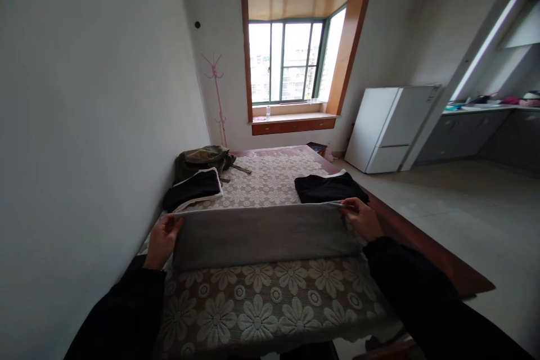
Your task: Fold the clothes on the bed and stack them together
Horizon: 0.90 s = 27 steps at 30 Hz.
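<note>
A long grey folded cloth (261,236) stretches between my two hands above the near part of the table. My left hand (163,239) pinches its upper left corner, fingers closed on the edge. At the upper right corner my right hand (361,218) grips it the same way. The cloth hangs as a wide band, its top edge nearly straight. Whether its lower edge touches the table I cannot tell. Just beyond it lie two folded black cloths with white edges, one at the left (196,188) and one at the right (331,187).
A lace tablecloth with flower patterns (257,315) covers most of the dark red table (434,242). An olive backpack (202,157) rests at the far left, near the wall. Behind stand a pink coat rack (217,90) and a white fridge (388,124).
</note>
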Tool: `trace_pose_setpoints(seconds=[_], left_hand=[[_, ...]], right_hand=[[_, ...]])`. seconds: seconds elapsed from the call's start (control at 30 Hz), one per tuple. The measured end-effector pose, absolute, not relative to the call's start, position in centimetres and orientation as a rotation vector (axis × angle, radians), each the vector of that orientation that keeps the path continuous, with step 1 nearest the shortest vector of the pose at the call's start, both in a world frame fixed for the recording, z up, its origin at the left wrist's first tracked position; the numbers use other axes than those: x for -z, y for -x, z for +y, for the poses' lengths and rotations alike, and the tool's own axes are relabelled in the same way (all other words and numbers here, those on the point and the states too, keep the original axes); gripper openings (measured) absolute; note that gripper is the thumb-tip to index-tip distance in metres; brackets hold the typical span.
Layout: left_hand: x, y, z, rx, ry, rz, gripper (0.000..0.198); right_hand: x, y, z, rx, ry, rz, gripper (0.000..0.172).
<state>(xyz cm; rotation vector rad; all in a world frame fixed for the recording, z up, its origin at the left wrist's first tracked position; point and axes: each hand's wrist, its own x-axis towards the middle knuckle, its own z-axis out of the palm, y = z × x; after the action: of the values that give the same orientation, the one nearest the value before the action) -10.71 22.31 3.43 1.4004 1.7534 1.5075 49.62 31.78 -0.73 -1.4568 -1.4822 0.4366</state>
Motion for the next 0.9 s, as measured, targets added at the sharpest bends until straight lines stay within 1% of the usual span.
trace_pose_setpoints(seconds=[0.07, 0.13, 0.27, 0.33, 0.43, 0.57, 0.73, 0.83, 0.9], left_hand=[[-4.1, 10.5, 20.6, -1.584, -1.343, 1.732, 0.064], [-4.4, 10.6, 18.7, -1.621, -1.300, 1.716, 0.063], [-4.0, 11.3, 13.9, -1.647, -1.264, 1.661, 0.055], [-3.5, 11.5, 11.3, -1.662, -1.249, 1.640, 0.049], [-2.5, 11.0, 7.5, -1.628, -1.224, 1.661, 0.040], [-0.9, 9.9, 3.8, -1.482, -1.271, 1.747, 0.038], [-0.6, 10.7, 2.8, -1.177, -1.454, 1.711, 0.045], [-2.0, 11.4, 4.6, -1.056, -1.473, 1.727, 0.046], [-2.9, 11.8, 6.9, -1.033, -1.498, 1.786, 0.046]], right_hand=[[0.1, -49.7, 30.5, -0.430, 1.408, -1.458, 0.030], [-0.4, -50.0, 29.0, -0.436, 1.370, -1.411, 0.036], [-0.9, -51.6, 24.8, -0.587, 1.238, -1.343, 0.049], [-0.5, -52.9, 22.0, -0.663, 1.221, -1.339, 0.048], [0.5, -54.7, 17.8, -0.704, 1.290, -1.354, 0.043], [1.9, -55.8, 13.3, -0.758, 1.442, -1.477, 0.041], [2.5, -55.6, 11.3, -0.924, 1.530, -1.553, 0.044], [2.0, -55.1, 13.1, -0.878, 1.560, -1.549, 0.047], [1.4, -54.5, 15.3, -0.855, 1.556, -1.580, 0.046]])
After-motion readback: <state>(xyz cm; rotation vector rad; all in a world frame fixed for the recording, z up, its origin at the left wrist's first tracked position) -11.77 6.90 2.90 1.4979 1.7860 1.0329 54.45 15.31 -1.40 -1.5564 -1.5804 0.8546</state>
